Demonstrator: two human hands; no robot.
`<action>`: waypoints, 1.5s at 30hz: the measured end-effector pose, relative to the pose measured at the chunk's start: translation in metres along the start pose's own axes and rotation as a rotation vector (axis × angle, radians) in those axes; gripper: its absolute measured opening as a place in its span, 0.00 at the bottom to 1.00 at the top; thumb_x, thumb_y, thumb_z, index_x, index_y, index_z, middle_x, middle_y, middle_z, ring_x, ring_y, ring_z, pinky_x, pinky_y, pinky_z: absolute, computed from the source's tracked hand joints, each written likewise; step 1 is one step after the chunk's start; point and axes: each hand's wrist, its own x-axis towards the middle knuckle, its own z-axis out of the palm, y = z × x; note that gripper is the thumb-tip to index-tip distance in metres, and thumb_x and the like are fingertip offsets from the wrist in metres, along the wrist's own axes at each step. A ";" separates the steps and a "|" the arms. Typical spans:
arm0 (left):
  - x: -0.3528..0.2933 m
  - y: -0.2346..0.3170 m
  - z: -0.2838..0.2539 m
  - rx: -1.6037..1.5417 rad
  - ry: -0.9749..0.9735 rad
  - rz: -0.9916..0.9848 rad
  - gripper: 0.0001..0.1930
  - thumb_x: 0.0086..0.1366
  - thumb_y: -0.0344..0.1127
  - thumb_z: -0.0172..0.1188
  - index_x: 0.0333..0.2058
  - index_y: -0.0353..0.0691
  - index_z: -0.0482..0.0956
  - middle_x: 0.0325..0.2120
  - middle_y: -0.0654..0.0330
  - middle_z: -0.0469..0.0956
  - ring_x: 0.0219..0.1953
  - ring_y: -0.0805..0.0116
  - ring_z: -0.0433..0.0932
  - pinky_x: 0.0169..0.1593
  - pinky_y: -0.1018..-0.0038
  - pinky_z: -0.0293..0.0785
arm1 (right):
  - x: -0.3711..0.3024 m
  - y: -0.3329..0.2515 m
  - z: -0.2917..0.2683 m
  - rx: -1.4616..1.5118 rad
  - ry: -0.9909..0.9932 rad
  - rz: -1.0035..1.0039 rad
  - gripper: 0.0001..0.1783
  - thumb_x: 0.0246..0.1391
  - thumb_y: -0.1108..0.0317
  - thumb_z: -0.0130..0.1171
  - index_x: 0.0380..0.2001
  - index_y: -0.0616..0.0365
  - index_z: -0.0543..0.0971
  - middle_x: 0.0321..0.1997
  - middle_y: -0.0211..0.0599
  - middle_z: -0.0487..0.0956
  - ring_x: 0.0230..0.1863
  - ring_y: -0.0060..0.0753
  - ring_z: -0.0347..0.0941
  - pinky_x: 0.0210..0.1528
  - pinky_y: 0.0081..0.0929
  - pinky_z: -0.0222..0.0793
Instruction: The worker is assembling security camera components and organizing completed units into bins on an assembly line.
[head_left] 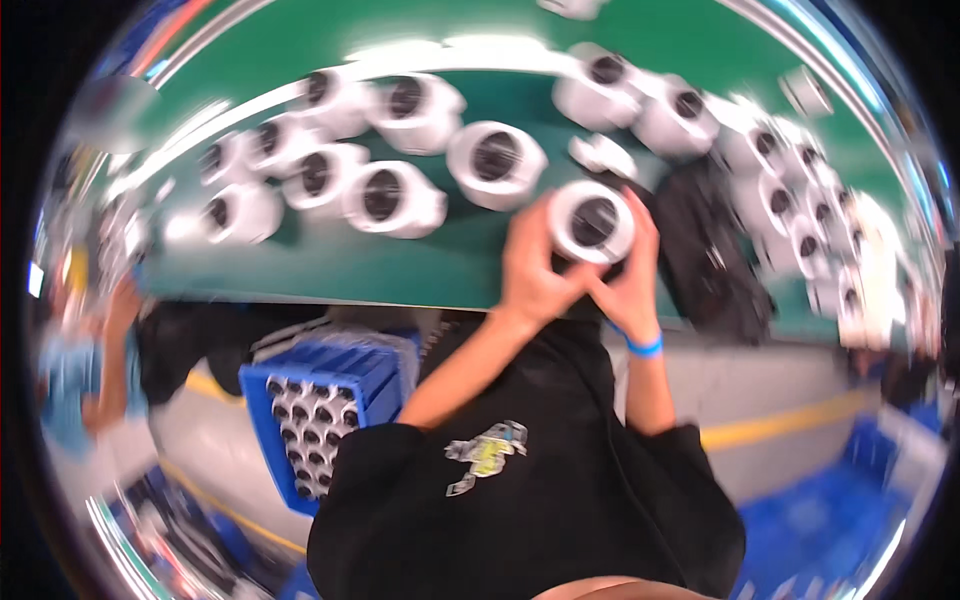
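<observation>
Close above the near edge of the green table, a white dome security camera point(576, 248) with a round black front is held between both my hands. My left hand point(530, 268) wraps its left side, and my right hand point(637, 285) curls round its right side. The two thumbs come together below it. Just beyond the hands lies a small white part point(602, 155), blurred. Another dome camera point(497, 165) rests on the table to the left of the held one. A black bag-like item point(708, 255) lies right beside my right hand.
Several more dome cameras point(395, 200) stand on the green table point(440, 270) at left, with another cluster point(780, 205) at right. A blue crate point(262, 410) with several round black-and-white pieces stands below the table at left. Another person point(75, 385) is at far left.
</observation>
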 end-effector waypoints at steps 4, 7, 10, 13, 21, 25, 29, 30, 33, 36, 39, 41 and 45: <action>0.002 -0.011 0.009 0.056 -0.032 0.030 0.41 0.43 0.35 0.74 0.55 0.30 0.65 0.48 0.49 0.71 0.51 0.52 0.71 0.56 0.63 0.65 | -0.008 0.007 -0.033 0.634 0.226 0.271 0.35 0.50 0.67 0.63 0.60 0.61 0.63 0.65 0.42 0.61 0.67 0.39 0.54 0.63 0.41 0.60; 0.000 -0.009 0.013 0.094 -0.021 0.104 0.43 0.44 0.36 0.75 0.57 0.28 0.62 0.52 0.46 0.68 0.55 0.48 0.67 0.58 0.61 0.63 | -0.004 0.008 -0.061 0.935 0.582 0.341 0.15 0.57 0.77 0.51 0.48 0.64 0.71 0.52 0.40 0.73 0.50 0.34 0.73 0.48 0.30 0.72; -0.008 -0.003 0.007 0.211 0.037 0.318 0.41 0.47 0.36 0.73 0.57 0.29 0.62 0.53 0.46 0.67 0.57 0.47 0.65 0.60 0.59 0.61 | -0.003 0.003 -0.068 0.914 0.640 0.333 0.13 0.57 0.75 0.54 0.46 0.64 0.72 0.49 0.40 0.75 0.45 0.32 0.75 0.46 0.28 0.72; -0.021 -0.003 -0.004 0.330 0.222 0.614 0.28 0.52 0.39 0.68 0.47 0.34 0.66 0.49 0.50 0.65 0.53 0.48 0.64 0.56 0.55 0.63 | 0.002 -0.012 -0.066 0.942 0.623 0.289 0.13 0.56 0.76 0.55 0.45 0.64 0.72 0.47 0.39 0.76 0.44 0.31 0.75 0.45 0.28 0.72; -0.024 0.057 0.012 -0.073 -0.266 0.377 0.25 0.49 0.43 0.71 0.41 0.34 0.75 0.38 0.53 0.76 0.42 0.54 0.73 0.48 0.62 0.68 | 0.010 -0.020 -0.065 1.210 0.536 0.245 0.14 0.58 0.71 0.50 0.47 0.65 0.71 0.50 0.47 0.74 0.46 0.36 0.72 0.51 0.37 0.69; -0.051 0.059 0.025 -0.264 -0.608 0.093 0.20 0.54 0.42 0.68 0.37 0.32 0.74 0.26 0.53 0.76 0.28 0.56 0.76 0.34 0.67 0.73 | 0.017 -0.034 -0.055 1.384 0.519 0.307 0.16 0.57 0.69 0.51 0.48 0.64 0.70 0.49 0.44 0.73 0.47 0.35 0.70 0.52 0.35 0.67; -0.056 0.061 0.027 -0.374 -0.615 0.037 0.17 0.57 0.40 0.67 0.35 0.34 0.73 0.24 0.54 0.76 0.24 0.62 0.76 0.30 0.72 0.72 | 0.016 -0.030 -0.061 1.686 0.464 0.319 0.17 0.57 0.70 0.53 0.47 0.68 0.69 0.48 0.47 0.70 0.44 0.33 0.68 0.49 0.28 0.68; -0.056 0.062 0.027 -0.371 -0.613 0.037 0.17 0.57 0.40 0.67 0.35 0.34 0.73 0.24 0.54 0.76 0.24 0.62 0.76 0.30 0.72 0.72 | 0.019 -0.035 -0.062 1.757 0.448 0.348 0.16 0.57 0.71 0.53 0.46 0.69 0.69 0.48 0.48 0.69 0.43 0.32 0.67 0.47 0.25 0.69; -0.059 0.063 0.024 -0.385 -0.592 -0.057 0.16 0.57 0.41 0.67 0.32 0.35 0.73 0.22 0.57 0.76 0.22 0.63 0.75 0.28 0.74 0.72 | 0.021 -0.028 -0.057 2.104 0.336 0.266 0.14 0.57 0.73 0.52 0.45 0.70 0.69 0.49 0.48 0.68 0.43 0.31 0.67 0.47 0.26 0.70; -0.064 0.061 0.024 -0.269 -0.618 -0.098 0.16 0.56 0.41 0.68 0.31 0.36 0.73 0.21 0.59 0.77 0.21 0.64 0.77 0.28 0.75 0.72 | 0.027 -0.027 -0.057 2.216 0.358 0.192 0.17 0.56 0.76 0.50 0.50 0.69 0.67 0.52 0.48 0.68 0.41 0.30 0.67 0.45 0.27 0.69; -0.061 0.059 0.024 -0.413 -0.583 -0.072 0.16 0.56 0.41 0.68 0.32 0.35 0.73 0.21 0.59 0.77 0.21 0.67 0.76 0.28 0.76 0.72 | 0.031 -0.051 -0.051 1.890 0.487 0.161 0.12 0.57 0.76 0.54 0.46 0.61 0.71 0.46 0.41 0.75 0.41 0.30 0.74 0.41 0.25 0.72; -0.064 0.055 0.023 -0.422 -0.575 -0.078 0.18 0.57 0.42 0.68 0.34 0.34 0.73 0.23 0.58 0.78 0.22 0.67 0.77 0.29 0.76 0.73 | 0.030 -0.057 -0.050 1.616 0.577 0.051 0.18 0.57 0.79 0.53 0.51 0.61 0.68 0.51 0.42 0.72 0.43 0.31 0.73 0.44 0.28 0.73; -0.069 0.058 0.023 -0.645 -0.468 -0.218 0.24 0.57 0.43 0.67 0.43 0.32 0.72 0.31 0.55 0.78 0.28 0.68 0.78 0.33 0.76 0.74 | 0.030 -0.083 -0.051 1.275 0.714 0.037 0.22 0.57 0.79 0.53 0.55 0.61 0.65 0.54 0.43 0.71 0.42 0.32 0.73 0.44 0.31 0.73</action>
